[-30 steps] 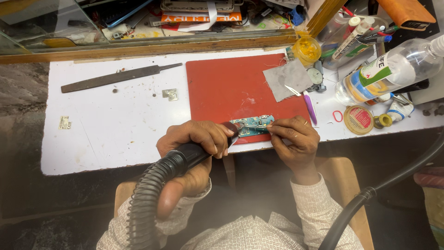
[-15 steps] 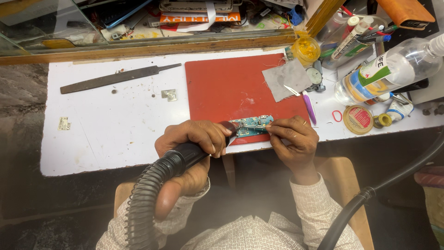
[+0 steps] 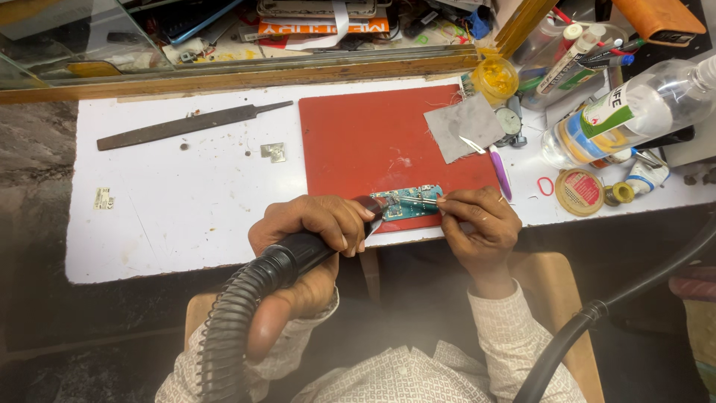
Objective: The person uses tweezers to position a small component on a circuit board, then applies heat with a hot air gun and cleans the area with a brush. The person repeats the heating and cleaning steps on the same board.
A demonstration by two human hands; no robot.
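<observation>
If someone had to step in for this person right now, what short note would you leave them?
Left hand: grips a black hot-air handpiece with a ribbed hose, nozzle at the left end of the circuit board.
Right hand: holds tweezers, tips on the board.
The board lies at the near edge of the red mat on the white table.
Done: board in place, both tools on it.
Left: cannot tell how far the rework has got.

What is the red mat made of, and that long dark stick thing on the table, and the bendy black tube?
The red mat looks like matte rubber or silicone: flat, dull, no shine. The long dark stick looks like a steel file: grey, flat, narrowing to a thin tail. The bendy black tube in the left hand looks like ribbed plastic or rubber.
</observation>
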